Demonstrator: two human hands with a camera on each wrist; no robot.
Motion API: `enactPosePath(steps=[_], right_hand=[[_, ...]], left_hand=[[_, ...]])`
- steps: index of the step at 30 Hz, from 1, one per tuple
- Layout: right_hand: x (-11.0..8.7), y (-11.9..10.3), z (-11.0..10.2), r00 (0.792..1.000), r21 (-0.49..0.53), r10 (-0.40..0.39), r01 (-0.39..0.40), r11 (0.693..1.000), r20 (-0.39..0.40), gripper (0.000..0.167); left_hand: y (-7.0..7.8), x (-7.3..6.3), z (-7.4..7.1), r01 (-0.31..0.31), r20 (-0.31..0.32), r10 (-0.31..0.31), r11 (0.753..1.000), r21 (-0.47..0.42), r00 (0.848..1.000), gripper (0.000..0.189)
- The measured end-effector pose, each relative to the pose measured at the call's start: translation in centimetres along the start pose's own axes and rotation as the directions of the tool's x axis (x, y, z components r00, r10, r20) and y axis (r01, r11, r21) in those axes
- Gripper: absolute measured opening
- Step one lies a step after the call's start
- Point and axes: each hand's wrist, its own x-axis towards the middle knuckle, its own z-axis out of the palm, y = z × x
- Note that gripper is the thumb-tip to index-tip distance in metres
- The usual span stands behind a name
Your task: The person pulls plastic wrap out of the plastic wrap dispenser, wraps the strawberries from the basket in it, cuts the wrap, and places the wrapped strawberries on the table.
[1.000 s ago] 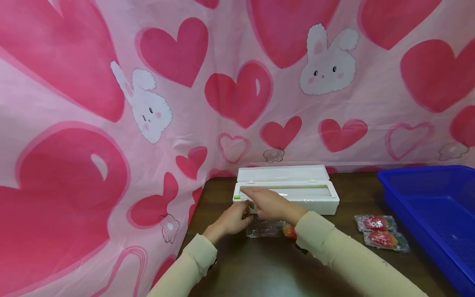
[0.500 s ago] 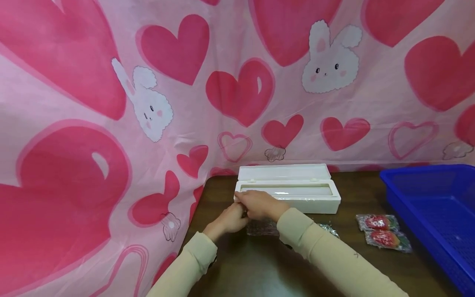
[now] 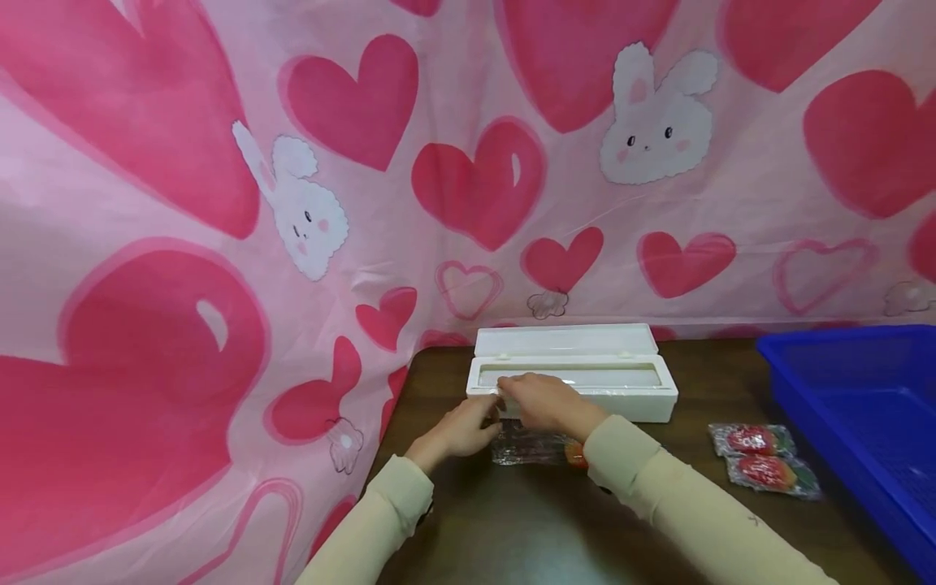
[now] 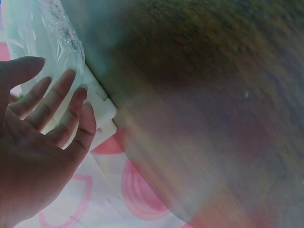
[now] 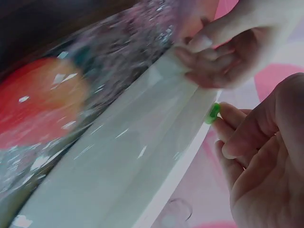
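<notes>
A white cling film dispenser (image 3: pixel 578 402) lies on the dark table with its lid (image 3: pixel 566 339) raised. My right hand (image 3: pixel 548 402) is over its left front part; in the right wrist view a fingertip is right at the green slide cutter (image 5: pixel 213 114). My left hand (image 3: pixel 461 426) is at the dispenser's front left corner, its fingers spread beside the clear film (image 4: pixel 61 33) in the left wrist view. Before the dispenser, film covers a red-orange fruit-shaped piece (image 5: pixel 42 102), partly hidden by my right wrist in the head view.
Two film-wrapped red fruit-shaped pieces (image 3: pixel 764 459) lie to the right. Beyond them stands a blue plastic basket (image 3: pixel 841 422). A pink heart-patterned cloth (image 3: pixel 468 195) hangs behind and left of the table (image 3: pixel 512 536).
My right hand moved left to meet the left hand at the dispenser's corner, then back right along its front. My left hand stays near the corner; its fingers have come apart from the right hand.
</notes>
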Motion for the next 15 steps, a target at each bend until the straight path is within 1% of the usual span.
enactPosePath(steps=[3, 5, 10, 15], right_hand=[[-1.8, 1.3, -0.2, 1.0, -0.008, 0.023, -0.023, 1.0, -0.007, 0.048], [-3.1, 2.2, -0.4, 0.999, -0.019, 0.04, -0.041, 0.999, -0.022, 0.048], [-6.7, 4.8, -0.8, 0.993, -0.063, 0.065, -0.072, 0.995, -0.094, 0.052], [-10.0, 7.2, -1.4, 0.987, -0.098, 0.064, -0.079, 0.992, -0.149, 0.055]], left_hand=[[0.0, 0.0, 0.1, -0.002, 0.004, 0.002, 1.0, -0.002, 1.0, 0.026], [0.0, 0.0, 0.1, -0.008, 0.004, 0.008, 1.0, -0.004, 1.0, 0.025], [0.2, -0.3, -0.1, -0.011, 0.012, 0.012, 1.0, -0.019, 1.0, 0.025], [0.3, -0.3, -0.3, -0.007, 0.022, 0.007, 1.0, -0.026, 1.0, 0.025]])
